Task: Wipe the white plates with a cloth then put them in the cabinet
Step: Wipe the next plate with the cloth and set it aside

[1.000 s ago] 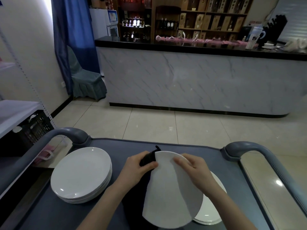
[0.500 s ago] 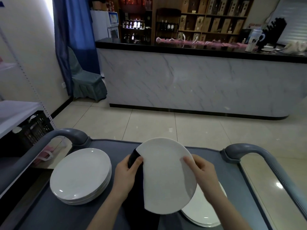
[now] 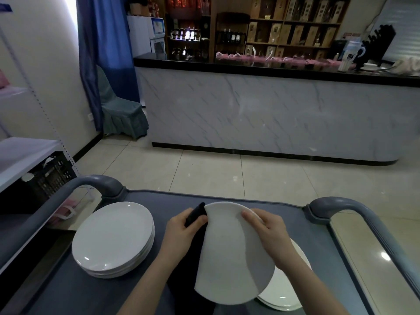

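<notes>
A white plate [image 3: 229,258] is held tilted above the grey trolley [image 3: 318,246], its underside facing the camera, and it sits between the two hands. The left hand [image 3: 181,233] is at the plate's 10 o'clock edge, fingers curled around a black cloth [image 3: 194,215] bunched against the rim. More of the cloth hangs dark along the plate's left side. The right hand [image 3: 270,235] is at about 1 o'clock, fingers laid over the rim and clamped on it. The hands are apart, with the plate's upper part spanning the gap.

At the held plate's 9 o'clock, a stack of plates [image 3: 113,237] rests on the trolley. At its 4 o'clock a second, lower pile of plates [image 3: 286,292] lies partly hidden under it.
</notes>
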A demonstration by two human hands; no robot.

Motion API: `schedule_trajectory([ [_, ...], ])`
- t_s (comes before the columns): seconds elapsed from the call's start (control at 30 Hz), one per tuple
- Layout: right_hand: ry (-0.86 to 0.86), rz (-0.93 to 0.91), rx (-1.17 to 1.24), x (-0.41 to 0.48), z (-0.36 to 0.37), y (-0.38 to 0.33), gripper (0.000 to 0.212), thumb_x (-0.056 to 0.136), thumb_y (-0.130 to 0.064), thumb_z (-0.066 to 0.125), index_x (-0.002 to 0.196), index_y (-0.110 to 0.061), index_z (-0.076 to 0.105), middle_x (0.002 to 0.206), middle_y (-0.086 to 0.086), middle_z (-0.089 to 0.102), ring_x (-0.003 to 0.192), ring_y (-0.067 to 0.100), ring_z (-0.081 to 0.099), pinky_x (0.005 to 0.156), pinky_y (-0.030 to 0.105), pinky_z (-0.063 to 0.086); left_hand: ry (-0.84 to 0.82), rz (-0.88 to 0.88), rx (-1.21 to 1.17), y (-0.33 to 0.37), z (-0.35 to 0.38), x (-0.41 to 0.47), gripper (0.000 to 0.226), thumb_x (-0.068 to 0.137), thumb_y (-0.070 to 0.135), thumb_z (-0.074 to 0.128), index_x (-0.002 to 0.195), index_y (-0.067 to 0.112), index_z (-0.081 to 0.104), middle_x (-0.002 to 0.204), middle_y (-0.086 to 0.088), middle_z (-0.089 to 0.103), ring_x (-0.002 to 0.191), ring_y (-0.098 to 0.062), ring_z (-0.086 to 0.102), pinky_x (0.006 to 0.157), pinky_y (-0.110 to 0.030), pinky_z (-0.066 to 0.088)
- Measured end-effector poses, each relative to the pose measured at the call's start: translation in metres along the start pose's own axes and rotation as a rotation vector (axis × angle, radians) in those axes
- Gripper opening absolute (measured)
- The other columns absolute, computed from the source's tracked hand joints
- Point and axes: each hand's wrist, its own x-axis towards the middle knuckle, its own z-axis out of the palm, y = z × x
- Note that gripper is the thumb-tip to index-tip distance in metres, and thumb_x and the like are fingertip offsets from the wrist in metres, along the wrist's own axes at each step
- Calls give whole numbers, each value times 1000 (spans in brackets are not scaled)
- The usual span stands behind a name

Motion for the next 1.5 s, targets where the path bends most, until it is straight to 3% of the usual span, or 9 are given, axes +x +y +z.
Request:
schedule_trajectory([
  [0.17,247,236,283,-15,14,18,41,95,-39,61,79,-1,60,65,0,51,56,9,44,57,26,38,110,-150,-126,-15,1,-11,30,87,36,71,86,6,65,88,-22,66,70,-15,54,69,-37,45],
  [0.33,131,135,142,-13,1,10,26,97,-36,58,78,-25,72,69,-5,65,58,-1,54,53,10,42,6,-45,-18,-9,-6,-4,10,88,32,73,81,25,69,77,-2,71,66,-5,58,66,-26,47],
  [0.6,-163,-79,-173,4,3,-16,29,96,-34,62,69,-42,68,67,-18,65,63,-5,55,60,12,40,-243,71,151,8,-4,12,33,85,25,76,63,16,53,57,11,47,55,-4,41,53,-19,31],
  [0.77,56,-13,8,2,4,-9,29,95,-35,63,69,-24,69,62,-9,59,57,1,49,55,17,39,24,11,54,2,-4,12,30,88,28,72,76,3,60,62,-3,55,60,-10,45,58,-30,35],
  [0.97,404,321,507,-8,26,-1,42,93,-42,63,60,-15,61,58,-8,54,51,7,49,47,18,44,291,-218,-210,-10,11,-4,35,89,41,68,82,7,64,85,-17,69,72,-18,56,70,-42,49],
  [1.07,321,333,483,-13,25,3,35,94,-39,61,69,-15,66,66,-5,60,61,12,54,59,27,47,283,-245,-244,-14,11,-8,33,89,38,69,84,6,65,88,-17,70,75,-19,57,73,-44,50],
  [1.17,127,158,274,-7,1,-3,14,94,-35,63,86,-31,73,82,-8,73,73,6,64,65,21,49,215,-142,-204,-13,-2,-6,22,89,32,70,78,13,67,80,-11,71,71,-15,57,69,-37,49],
  [1.37,-344,-114,-324,10,4,-20,21,95,-41,60,75,-43,63,73,-19,64,70,-5,56,65,15,41,-269,182,163,7,1,6,20,77,42,72,65,30,60,57,16,52,56,1,45,55,-18,34],
  [1.5,-274,-149,-254,7,10,-10,30,96,-44,59,76,-24,68,70,-5,64,66,6,54,63,26,41,-249,184,186,0,4,7,25,74,51,66,62,31,57,56,16,51,55,1,44,55,-17,33],
])
